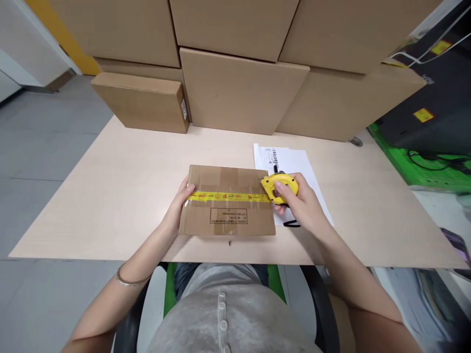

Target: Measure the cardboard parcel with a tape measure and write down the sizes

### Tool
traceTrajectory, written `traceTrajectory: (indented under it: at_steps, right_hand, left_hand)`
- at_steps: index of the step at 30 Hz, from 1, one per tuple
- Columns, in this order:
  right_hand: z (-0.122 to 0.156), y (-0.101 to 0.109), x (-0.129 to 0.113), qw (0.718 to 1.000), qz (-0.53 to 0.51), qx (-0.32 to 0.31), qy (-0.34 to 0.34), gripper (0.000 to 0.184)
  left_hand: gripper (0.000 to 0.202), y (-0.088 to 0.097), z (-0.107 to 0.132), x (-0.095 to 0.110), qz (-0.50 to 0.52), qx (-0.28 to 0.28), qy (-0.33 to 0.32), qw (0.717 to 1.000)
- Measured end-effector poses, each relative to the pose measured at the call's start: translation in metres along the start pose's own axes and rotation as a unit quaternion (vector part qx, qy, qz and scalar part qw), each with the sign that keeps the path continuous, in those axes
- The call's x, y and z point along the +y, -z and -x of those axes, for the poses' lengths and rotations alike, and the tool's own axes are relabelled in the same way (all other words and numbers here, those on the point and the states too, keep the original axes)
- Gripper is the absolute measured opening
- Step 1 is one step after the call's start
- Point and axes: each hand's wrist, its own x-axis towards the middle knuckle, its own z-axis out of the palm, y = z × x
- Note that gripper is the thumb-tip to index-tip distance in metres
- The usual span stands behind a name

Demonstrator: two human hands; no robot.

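A small brown cardboard box [228, 179] is held by its left edge in my left hand [180, 199], with the thumb on the top face and the other fingers mostly hidden. Yellow tape [230, 197] printed in red runs across the box, above a printed black frame [228, 215]. My right hand [302, 200] is closed around a yellow tape measure [272, 185], thumb on its side, right at the box's right edge. From the tape measure hangs a black wrist strap [292, 224]. Whether any blade is drawn out is unclear.
White papers [294, 159] lie partly under the box and my right hand on the pale table [147, 152]. Large cartons [235, 93] line the back, with a flat box [147, 105] at back left. A dark case [427, 113] stands on a green surface at right.
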Motion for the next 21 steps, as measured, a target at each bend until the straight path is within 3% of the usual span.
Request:
traceTrajectory:
  at_steps: [4,6,8,12,17,19,21]
  right_hand:
    - [0.000,-0.018,-0.013,0.967,0.165,0.113,0.155,0.049]
    - [0.001,-0.029,-0.023,0.956,0.182,0.082,0.215,0.041]
    - [0.002,-0.040,-0.031,0.951,0.183,0.010,0.247,0.035]
    - [-0.001,-0.058,-0.040,0.918,0.264,-0.061,0.290,0.041]
    - [-0.007,-0.061,-0.039,0.862,0.415,-0.008,0.291,0.053]
    - [-0.011,-0.054,-0.036,0.867,0.414,0.011,0.278,0.056]
    - [-0.018,-0.038,-0.030,0.898,0.370,0.021,0.235,0.056]
  left_hand:
    - [0.046,0.006,-0.003,-0.006,0.018,0.012,0.021,1.000]
    - [0.048,0.006,-0.002,-0.009,0.018,0.013,0.020,1.000]
    - [0.050,0.006,-0.002,-0.011,0.010,0.020,0.019,1.000]
    - [0.050,0.006,-0.002,-0.014,-0.003,0.024,0.010,1.000]
    - [0.058,0.005,-0.003,-0.014,0.013,0.027,0.023,0.999]
    - [0.062,0.004,-0.003,-0.013,0.017,0.034,0.028,0.999]
    - [0.064,0.003,-0.003,-0.012,0.015,0.038,0.028,0.999]
